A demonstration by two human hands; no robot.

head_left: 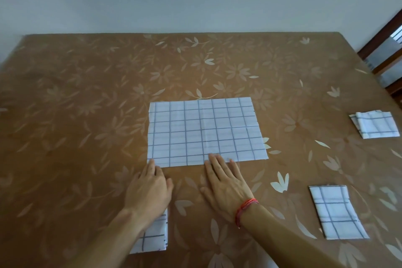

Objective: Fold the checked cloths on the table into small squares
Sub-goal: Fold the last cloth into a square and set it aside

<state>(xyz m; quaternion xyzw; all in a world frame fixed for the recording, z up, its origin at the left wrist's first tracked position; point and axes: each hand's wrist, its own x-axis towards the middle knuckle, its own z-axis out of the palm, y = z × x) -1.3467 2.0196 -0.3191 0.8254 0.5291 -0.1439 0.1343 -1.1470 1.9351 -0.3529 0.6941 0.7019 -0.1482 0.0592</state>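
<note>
One checked cloth [206,131] is lying flat as a wide rectangle in the middle of the tabletop [87,93], its long edges running left to right and a faint crease showing down its centre. It is not yet a small square, so I am judging it to be the piece in hand.

I am resting both hands at its near edge. My left hand [150,189] is lying flat with straight fingers, the tips touching the near left corner. My right hand [226,183] is also lying flat and spread, its fingertips on the near edge about midway along. Neither hand is gripping anything. I am reading this placement as pinning and squaring the hem so the fabric is not sliding before a fold; picking up the corners would probably come next.

Three more checked pieces are sitting well apart from it, which is leaving working room around the spread one:
- far folded cloth [375,125], at the right edge, layers slightly fanned
- near folded cloth [336,211], at the right, closer to me
- half-hidden cloth [153,235], partly under my left forearm; I cannot tell its fold.

A red thread bracelet [245,209] is circling my right wrist. A dark wooden chair [382,50] is standing past the table's far right corner.
</note>
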